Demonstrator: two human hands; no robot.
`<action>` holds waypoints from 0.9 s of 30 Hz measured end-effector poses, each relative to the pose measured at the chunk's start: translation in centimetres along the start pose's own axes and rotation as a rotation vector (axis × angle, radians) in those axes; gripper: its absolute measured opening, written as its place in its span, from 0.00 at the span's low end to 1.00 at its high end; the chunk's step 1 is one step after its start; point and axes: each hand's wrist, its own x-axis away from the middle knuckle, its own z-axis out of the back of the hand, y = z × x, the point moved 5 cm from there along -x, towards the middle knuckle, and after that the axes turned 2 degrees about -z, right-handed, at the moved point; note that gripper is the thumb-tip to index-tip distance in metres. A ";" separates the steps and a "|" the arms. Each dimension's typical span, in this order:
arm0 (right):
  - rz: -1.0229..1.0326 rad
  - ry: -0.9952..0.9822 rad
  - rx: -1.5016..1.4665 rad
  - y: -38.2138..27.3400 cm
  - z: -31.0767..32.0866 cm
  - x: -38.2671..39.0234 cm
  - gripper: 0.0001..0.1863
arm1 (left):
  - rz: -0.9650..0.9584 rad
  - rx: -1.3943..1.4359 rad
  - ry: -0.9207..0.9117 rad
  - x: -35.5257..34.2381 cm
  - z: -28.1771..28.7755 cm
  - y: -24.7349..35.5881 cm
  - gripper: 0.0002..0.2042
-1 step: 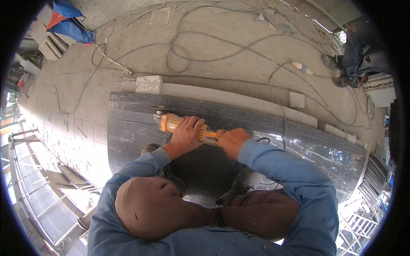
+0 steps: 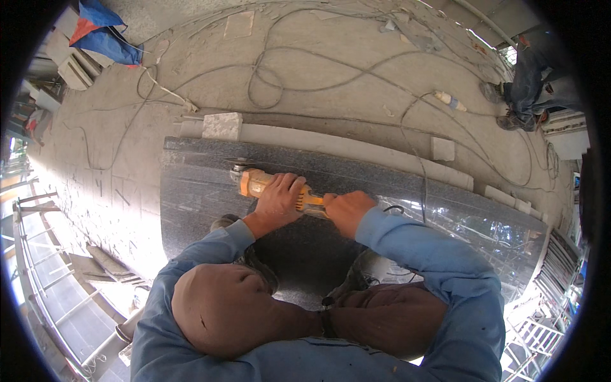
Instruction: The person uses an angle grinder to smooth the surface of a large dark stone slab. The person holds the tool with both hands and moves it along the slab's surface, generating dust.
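Note:
My left hand (image 2: 277, 202) is wrapped over the body of a yellow angle grinder (image 2: 253, 183). My right hand (image 2: 349, 210) grips the grinder's rear handle, with the fingers closed. The grinder lies horizontally over a polished dark granite slab (image 2: 194, 197), its disc (image 2: 239, 169) near the slab's far edge; whether the disc touches the stone I cannot tell. A black cord (image 2: 394, 209) loops out beside my right hand. I crouch on the slab, my knees below both hands.
Beyond the slab are a pale block (image 2: 221, 125), a small square piece (image 2: 442, 149), looping cables (image 2: 273, 86) and a plug connector (image 2: 450, 100). A blue-and-red sheet (image 2: 108, 41) lies upper left. Another person's legs and shoes (image 2: 523, 105) are upper right. Metal frames (image 2: 35, 242) stand at the left.

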 end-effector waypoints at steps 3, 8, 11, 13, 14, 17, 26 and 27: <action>-0.007 -0.026 0.011 0.0 0.2 0.0 0.13 | -0.008 0.012 0.012 -0.1 0.1 0.0 0.39; -0.015 -0.032 0.009 0.5 -0.3 -1.4 0.14 | -0.010 -0.009 -0.011 -0.4 -0.2 -1.4 0.39; -0.002 -0.055 0.003 0.3 -0.5 -2.3 0.15 | -0.002 -0.026 -0.015 0.1 -0.2 -2.0 0.39; -0.007 -0.067 0.002 0.4 -1.0 -2.9 0.15 | 0.010 -0.031 -0.024 0.2 -0.3 -2.4 0.39; -0.011 -0.071 -0.001 0.5 -1.2 -3.1 0.15 | 0.009 -0.039 -0.031 0.2 -0.3 -2.5 0.38; -0.015 -0.073 -0.007 0.5 -1.5 -3.7 0.15 | 0.016 -0.055 -0.054 0.4 -0.4 -3.0 0.37; 0.008 -0.046 -0.007 0.5 -2.2 -5.3 0.13 | 0.023 -0.096 -0.058 1.1 -0.8 -4.4 0.39; 0.014 -0.034 -0.007 0.5 -2.2 -5.4 0.13 | 0.027 -0.102 -0.059 1.0 -0.8 -4.5 0.39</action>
